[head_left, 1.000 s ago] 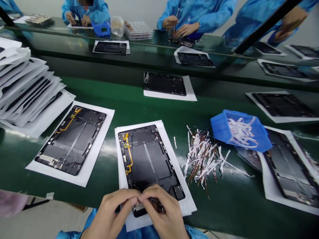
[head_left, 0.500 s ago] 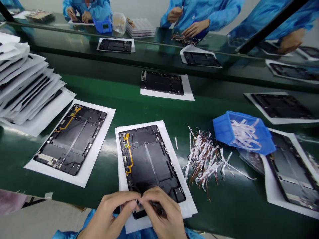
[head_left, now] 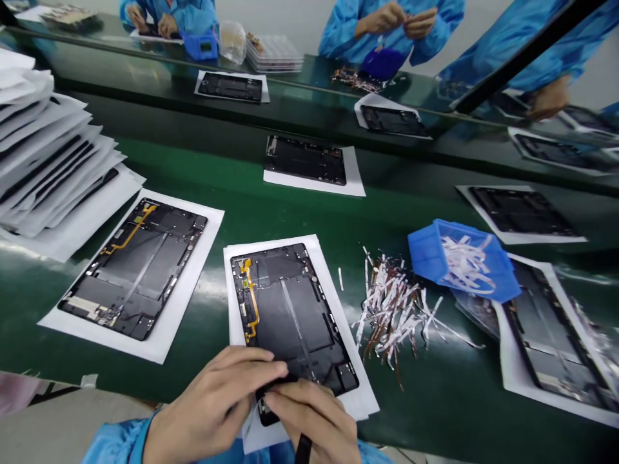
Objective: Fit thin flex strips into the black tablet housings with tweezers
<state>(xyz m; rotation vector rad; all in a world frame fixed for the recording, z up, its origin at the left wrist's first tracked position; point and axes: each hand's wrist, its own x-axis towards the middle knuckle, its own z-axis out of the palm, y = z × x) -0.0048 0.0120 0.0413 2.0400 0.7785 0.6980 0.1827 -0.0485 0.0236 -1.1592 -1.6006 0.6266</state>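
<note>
Near the front edge of the green surface (head_left: 58, 348), the left hand (head_left: 213, 399) and right hand (head_left: 309, 412) pinch narrowly on a flimsy black strip (head_left: 278, 385) at a stiff, fragile-looking tablet housing (head_left: 290, 309), best held by its rim, lying on white paper (head_left: 362, 403).

Stack of paper-backed tablet housings (head_left: 53, 154) at left, one black housing (head_left: 135, 270) on white paper beside it. Tilted blue plastic bin (head_left: 459, 261) holds white strips, loose pile of cut strips (head_left: 394, 309) just beside it. Co-worker (head_left: 391, 29) across the green bench, stacked clear trays (head_left: 274, 55) nearby.
</note>
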